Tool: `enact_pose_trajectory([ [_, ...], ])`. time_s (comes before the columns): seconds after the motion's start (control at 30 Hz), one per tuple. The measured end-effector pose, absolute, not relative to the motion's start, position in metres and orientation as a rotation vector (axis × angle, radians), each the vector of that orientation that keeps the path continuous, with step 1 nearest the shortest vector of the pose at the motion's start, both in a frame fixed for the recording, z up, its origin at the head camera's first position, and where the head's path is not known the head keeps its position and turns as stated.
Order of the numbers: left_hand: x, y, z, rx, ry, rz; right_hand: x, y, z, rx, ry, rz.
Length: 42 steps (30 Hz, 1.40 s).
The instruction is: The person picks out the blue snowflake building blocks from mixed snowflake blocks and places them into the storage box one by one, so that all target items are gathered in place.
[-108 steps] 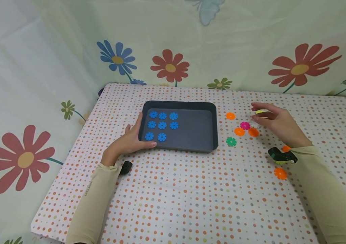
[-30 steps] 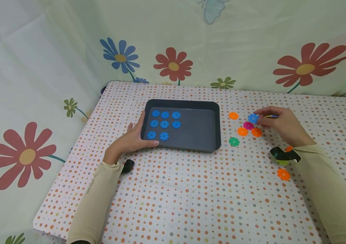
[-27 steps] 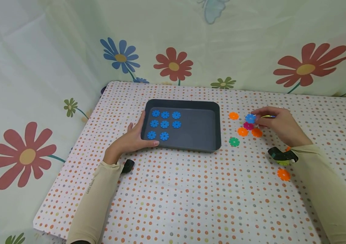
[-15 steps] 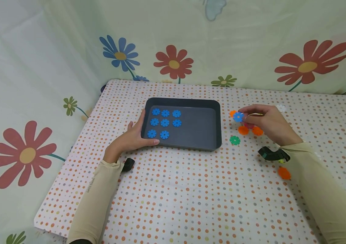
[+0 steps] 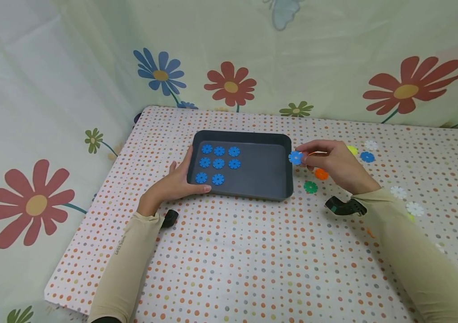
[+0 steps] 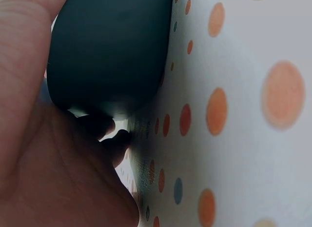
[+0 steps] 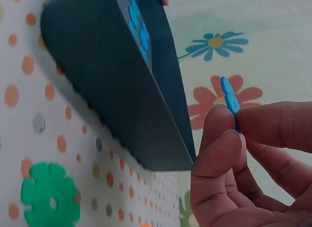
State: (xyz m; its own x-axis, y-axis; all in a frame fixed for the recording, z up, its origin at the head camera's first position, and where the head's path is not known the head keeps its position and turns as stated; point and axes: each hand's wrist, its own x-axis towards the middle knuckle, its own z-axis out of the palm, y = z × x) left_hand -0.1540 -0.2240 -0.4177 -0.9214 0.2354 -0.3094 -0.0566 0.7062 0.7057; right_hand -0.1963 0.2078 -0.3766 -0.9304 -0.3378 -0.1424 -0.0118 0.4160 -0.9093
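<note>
A dark grey baking tray (image 5: 263,172) lies on the table, with several blue notched plastic discs (image 5: 218,163) in rows over its left part. My left hand (image 5: 174,184) holds the tray's left end, thumb along the front rim and fingers against the left side; the left wrist view shows the tray wall close to the palm. My right hand (image 5: 335,163) pinches one more blue disc (image 5: 295,157) between thumb and fingers at the tray's right rim. In the right wrist view that disc (image 7: 230,101) stands edge-on between the fingertips, raised beside the tray wall (image 7: 112,85).
Right of the tray lie a green disc (image 5: 311,187) and an orange disc (image 5: 321,174). Farther right are a yellow disc (image 5: 352,150), a blue disc (image 5: 368,157) and several white discs (image 5: 415,208). The right arm covers part of this area. A flowered curtain (image 5: 317,54) hangs behind the table.
My right hand has picked up a blue disc from the loose pieces and carried it left to the tray's right rim. The left hand and the tray stay as they were.
</note>
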Motion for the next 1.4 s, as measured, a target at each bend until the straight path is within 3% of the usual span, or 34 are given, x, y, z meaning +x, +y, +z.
enact_pose_trajectory([
  [1.4,-0.155,-0.222,-0.418,0.133,2.551,1.051,-0.201,0.083,-0.402,-0.519,2.108,-1.544],
])
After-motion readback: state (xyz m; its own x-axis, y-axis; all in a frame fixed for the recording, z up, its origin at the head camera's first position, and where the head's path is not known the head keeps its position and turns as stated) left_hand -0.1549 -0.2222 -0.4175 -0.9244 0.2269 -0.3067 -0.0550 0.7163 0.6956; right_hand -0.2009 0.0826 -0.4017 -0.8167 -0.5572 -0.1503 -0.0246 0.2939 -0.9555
